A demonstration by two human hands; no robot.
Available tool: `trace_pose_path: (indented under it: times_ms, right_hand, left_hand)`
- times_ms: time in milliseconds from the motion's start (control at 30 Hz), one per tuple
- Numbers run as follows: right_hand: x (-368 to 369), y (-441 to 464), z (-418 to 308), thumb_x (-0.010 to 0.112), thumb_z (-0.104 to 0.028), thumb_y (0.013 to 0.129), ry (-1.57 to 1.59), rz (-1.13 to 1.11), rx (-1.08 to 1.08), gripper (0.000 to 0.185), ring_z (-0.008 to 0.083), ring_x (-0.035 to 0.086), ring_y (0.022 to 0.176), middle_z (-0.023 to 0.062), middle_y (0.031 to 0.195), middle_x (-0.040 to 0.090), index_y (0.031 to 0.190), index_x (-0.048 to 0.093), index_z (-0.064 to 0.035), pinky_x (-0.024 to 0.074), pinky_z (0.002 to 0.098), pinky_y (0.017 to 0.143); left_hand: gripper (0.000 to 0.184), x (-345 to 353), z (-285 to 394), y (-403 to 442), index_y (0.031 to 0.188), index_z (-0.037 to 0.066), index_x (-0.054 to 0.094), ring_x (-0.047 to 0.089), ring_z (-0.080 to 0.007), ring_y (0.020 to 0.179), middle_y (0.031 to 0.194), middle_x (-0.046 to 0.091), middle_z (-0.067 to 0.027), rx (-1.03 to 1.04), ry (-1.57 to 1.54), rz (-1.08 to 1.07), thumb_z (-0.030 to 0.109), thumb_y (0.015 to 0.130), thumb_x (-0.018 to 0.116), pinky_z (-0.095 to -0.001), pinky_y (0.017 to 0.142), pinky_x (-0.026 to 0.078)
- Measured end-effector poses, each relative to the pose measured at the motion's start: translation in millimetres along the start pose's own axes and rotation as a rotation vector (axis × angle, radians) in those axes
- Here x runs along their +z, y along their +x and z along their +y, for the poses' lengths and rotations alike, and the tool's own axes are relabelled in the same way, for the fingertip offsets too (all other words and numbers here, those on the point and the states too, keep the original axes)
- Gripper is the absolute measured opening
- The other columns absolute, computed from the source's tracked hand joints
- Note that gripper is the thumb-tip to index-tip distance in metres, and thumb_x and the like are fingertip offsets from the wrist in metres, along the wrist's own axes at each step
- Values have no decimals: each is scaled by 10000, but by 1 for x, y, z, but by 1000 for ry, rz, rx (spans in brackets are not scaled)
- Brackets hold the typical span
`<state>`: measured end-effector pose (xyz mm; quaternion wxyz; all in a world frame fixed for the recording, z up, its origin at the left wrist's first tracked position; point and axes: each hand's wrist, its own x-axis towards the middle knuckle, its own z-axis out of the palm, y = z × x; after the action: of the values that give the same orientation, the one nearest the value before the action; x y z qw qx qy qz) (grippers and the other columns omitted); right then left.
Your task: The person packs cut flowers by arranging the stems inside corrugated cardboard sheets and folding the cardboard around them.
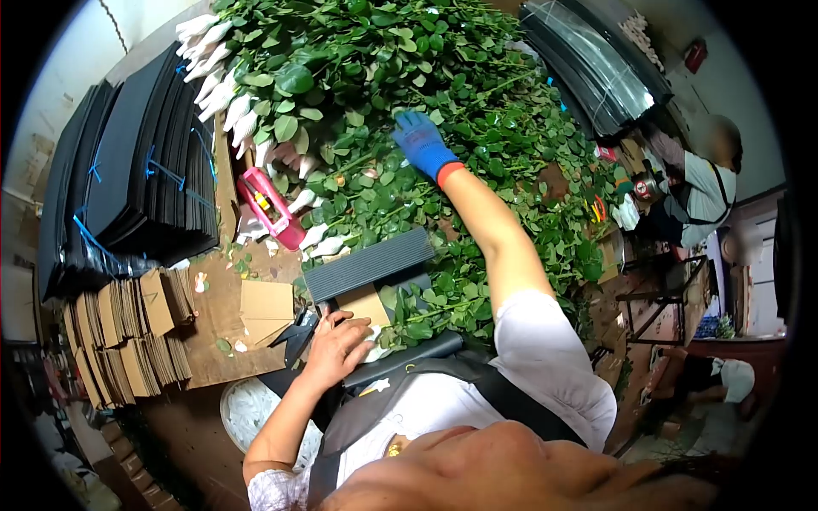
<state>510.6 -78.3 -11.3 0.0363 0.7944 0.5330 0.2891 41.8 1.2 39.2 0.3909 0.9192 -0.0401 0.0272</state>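
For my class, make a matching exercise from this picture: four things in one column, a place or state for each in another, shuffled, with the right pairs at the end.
Things
1. Right hand
2. Left hand
3. Black sheets at upper left
4. Upright brown cardboard pieces

Place or state
A. Stacked and tied with blue strips
B. In rows at the left end of the table
C. Bare, close to the ridged grey board
D. In a blue glove, over green leaves

Right pairs
1-D, 2-C, 3-A, 4-B
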Motion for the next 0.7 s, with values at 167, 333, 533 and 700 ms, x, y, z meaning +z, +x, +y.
trace_pose_path:
  times_ms: [167,333,533,700]
  right_hand:
    - [-76,-13,15,636,-167,857,379,32,42,287,299,661,917,72,952,677,1142,670,-181,524,419,824]
    - [-250,-98,2,699,-116,853,551,-120,-61,318,308,638,868,60,948,680,1159,687,-202,496,420,740]
    - [-242,-221,-39,685,-173,858,315,-667,-59,296,268,655,856,54,907,684,1139,699,-263,528,410,750]
    - [-239,-173,-10,634,-372,891,539,-1065,56,347,292,676,1045,84,1068,718,1231,687,-329,513,440,972]
  left_hand:
    - [161,15,2,-2,969,83,682,615,-284,982,1070,705,-41,44,81,153,162,847,750,-432,870,470]
    - [279,18,-9,-8,1066,68,656,632,-302,973,1061,671,-110,-175,-226,49,139,827,781,-404,845,503]
    - [775,31,-19,-10,1466,78,432,648,-222,1094,1234,652,-137,-149,-453,239,103,802,831,-323,942,504]
    - [416,14,-12,-4,1177,74,686,669,-273,1003,1073,697,-95,-122,-240,111,147,792,825,-360,881,509]
